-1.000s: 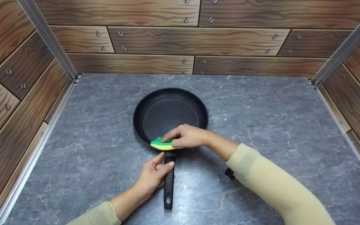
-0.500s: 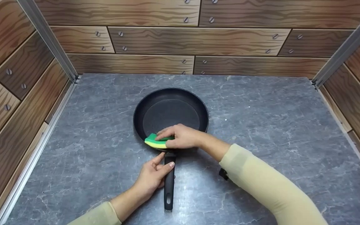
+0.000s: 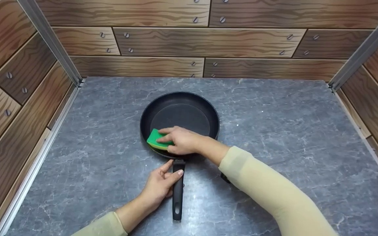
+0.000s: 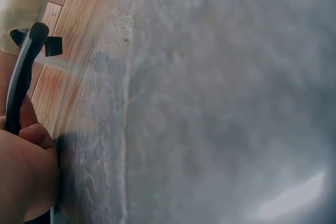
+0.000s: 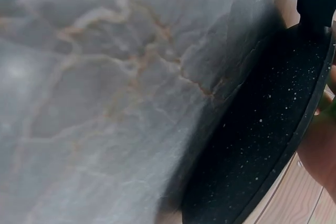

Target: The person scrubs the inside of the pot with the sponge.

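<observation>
A black frying pan [image 3: 182,113] stands on the grey marbled table, its handle [image 3: 177,203] pointing toward me. My left hand [image 3: 157,185] grips that handle close to the pan, thumb on top; the left wrist view shows the fingers around the dark handle [image 4: 23,77]. In my right hand [image 3: 184,141] is a green and yellow sponge [image 3: 157,139], held against the pan's near left inside wall with the green side up. The right wrist view catches the speckled outer side of the pan [image 5: 262,124], with the right hand [image 5: 320,150] partly cut off at the edge.
Wood-patterned panels [image 3: 205,42] enclose the table at the back and both sides, with metal posts at the back corners. The marbled tabletop [image 3: 274,131] surrounds the pan. A small black device [image 3: 225,178] shows under the right sleeve.
My right hand has slid the sponge left and a little away from me along the pan's inside, and more of its green face shows. The left hand and pan have stayed put.
</observation>
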Motion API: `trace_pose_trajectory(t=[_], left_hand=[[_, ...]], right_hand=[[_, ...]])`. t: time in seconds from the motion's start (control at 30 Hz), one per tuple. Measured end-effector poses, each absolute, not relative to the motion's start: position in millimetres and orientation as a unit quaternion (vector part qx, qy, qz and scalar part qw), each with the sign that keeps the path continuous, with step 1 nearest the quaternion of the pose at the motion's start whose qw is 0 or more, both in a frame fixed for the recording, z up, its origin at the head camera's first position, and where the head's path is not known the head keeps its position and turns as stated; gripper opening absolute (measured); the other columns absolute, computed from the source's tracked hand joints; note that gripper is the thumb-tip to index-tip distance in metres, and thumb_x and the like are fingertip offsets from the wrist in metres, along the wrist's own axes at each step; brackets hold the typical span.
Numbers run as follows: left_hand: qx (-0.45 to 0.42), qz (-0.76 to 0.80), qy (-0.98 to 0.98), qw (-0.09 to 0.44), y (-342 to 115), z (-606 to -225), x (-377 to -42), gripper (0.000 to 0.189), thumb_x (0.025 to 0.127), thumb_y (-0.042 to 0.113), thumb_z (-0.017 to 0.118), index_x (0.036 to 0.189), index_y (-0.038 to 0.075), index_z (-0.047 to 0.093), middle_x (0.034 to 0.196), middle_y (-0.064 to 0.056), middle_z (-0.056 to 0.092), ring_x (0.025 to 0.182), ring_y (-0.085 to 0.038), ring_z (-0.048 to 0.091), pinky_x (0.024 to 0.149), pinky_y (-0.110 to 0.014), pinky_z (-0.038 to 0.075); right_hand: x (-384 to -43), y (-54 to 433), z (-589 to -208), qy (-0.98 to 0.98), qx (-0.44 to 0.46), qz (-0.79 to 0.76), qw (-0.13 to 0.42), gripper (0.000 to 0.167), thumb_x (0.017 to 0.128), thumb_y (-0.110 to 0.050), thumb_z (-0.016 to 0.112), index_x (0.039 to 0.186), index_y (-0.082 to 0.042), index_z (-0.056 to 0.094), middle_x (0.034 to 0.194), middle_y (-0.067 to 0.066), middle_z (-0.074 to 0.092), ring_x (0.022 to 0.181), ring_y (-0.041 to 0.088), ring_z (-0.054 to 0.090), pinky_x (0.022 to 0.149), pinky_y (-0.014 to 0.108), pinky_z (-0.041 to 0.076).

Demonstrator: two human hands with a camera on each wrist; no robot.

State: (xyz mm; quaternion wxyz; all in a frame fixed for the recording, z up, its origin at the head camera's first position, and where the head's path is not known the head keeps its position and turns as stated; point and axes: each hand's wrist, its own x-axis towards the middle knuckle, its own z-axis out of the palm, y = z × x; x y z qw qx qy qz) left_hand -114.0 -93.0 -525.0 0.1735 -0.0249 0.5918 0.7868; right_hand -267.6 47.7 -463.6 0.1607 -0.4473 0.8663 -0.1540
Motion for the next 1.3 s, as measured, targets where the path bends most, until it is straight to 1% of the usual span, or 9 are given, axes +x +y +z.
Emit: trace_pose_trajectory(t=[0.17,0.3,0.53,0.73,0.9,1.03,1.3], left_hand=[[-0.027,0.788,0.590,0.172,-93.0,-525.5,-112.9,0.085,0.103,0.012,0.071,0.164,-0.011,0.016,0.067,0.001,0.065,0.039,-0.003,0.032,0.039,-0.019,0.026],[-0.031,0.786,0.593,0.173,-93.8,-525.0,-112.5,0.085,0.103,0.013,0.071,0.164,-0.010,0.017,0.065,0.002,0.062,0.039,-0.003,0.031,0.039,-0.019,0.026],[-0.026,0.791,0.589,0.167,-93.2,-524.7,-113.0,0.083,0.104,0.012,0.070,0.164,-0.011,0.017,0.066,0.002,0.064,0.040,-0.003,0.035,0.039,-0.018,0.027],[-0.030,0.790,0.590,0.165,-92.9,-524.0,-114.2,0.083,0.103,0.013,0.070,0.164,-0.010,0.018,0.064,0.004,0.060,0.040,-0.003,0.033,0.039,-0.018,0.026],[-0.034,0.789,0.590,0.170,-92.7,-523.8,-112.6,0.083,0.103,0.014,0.071,0.165,-0.008,0.020,0.065,0.003,0.060,0.041,-0.004,0.034,0.040,-0.019,0.026],[-0.035,0.791,0.587,0.169,-92.2,-523.7,-112.2,0.083,0.103,0.013,0.071,0.165,-0.008,0.020,0.064,0.003,0.060,0.040,-0.003,0.033,0.039,-0.019,0.026],[-0.031,0.795,0.582,0.167,-92.5,-524.6,-112.7,0.084,0.103,0.012,0.071,0.164,-0.009,0.018,0.066,0.002,0.063,0.040,-0.003,0.035,0.039,-0.018,0.027]], right_hand=[[-273.7,40.3,-462.2,0.868,-0.452,-0.131,0.156,0.050,0.104,-0.017,0.060,0.154,-0.022,0.058,0.169,0.008,0.037,0.153,0.034,0.038,0.124,0.046,0.034],[-277.1,35.4,-462.3,0.875,-0.444,-0.119,0.154,0.050,0.105,-0.017,0.060,0.155,-0.023,0.057,0.170,0.006,0.036,0.152,0.034,0.039,0.123,0.047,0.035],[-284.7,27.3,-460.8,0.886,-0.429,-0.089,0.151,0.053,0.105,-0.019,0.060,0.157,-0.026,0.054,0.172,0.003,0.032,0.151,0.037,0.039,0.123,0.055,0.034],[-293.9,24.6,-458.8,0.896,-0.412,-0.052,0.155,0.056,0.108,-0.023,0.057,0.162,-0.032,0.045,0.175,-0.001,0.023,0.152,0.038,0.036,0.123,0.059,0.031],[-298.7,23.6,-459.0,0.903,-0.397,-0.037,0.160,0.056,0.110,-0.028,0.055,0.164,-0.035,0.040,0.176,-0.002,0.019,0.150,0.043,0.036,0.122,0.065,0.027],[-301.3,22.6,-459.7,0.909,-0.385,-0.029,0.156,0.057,0.111,-0.031,0.055,0.165,-0.037,0.038,0.176,-0.003,0.018,0.146,0.045,0.038,0.121,0.065,0.029],[-306.3,22.7,-461.2,0.921,-0.361,-0.018,0.145,0.057,0.113,-0.036,0.053,0.167,-0.037,0.034,0.177,-0.003,0.017,0.139,0.041,0.043,0.118,0.062,0.032]])
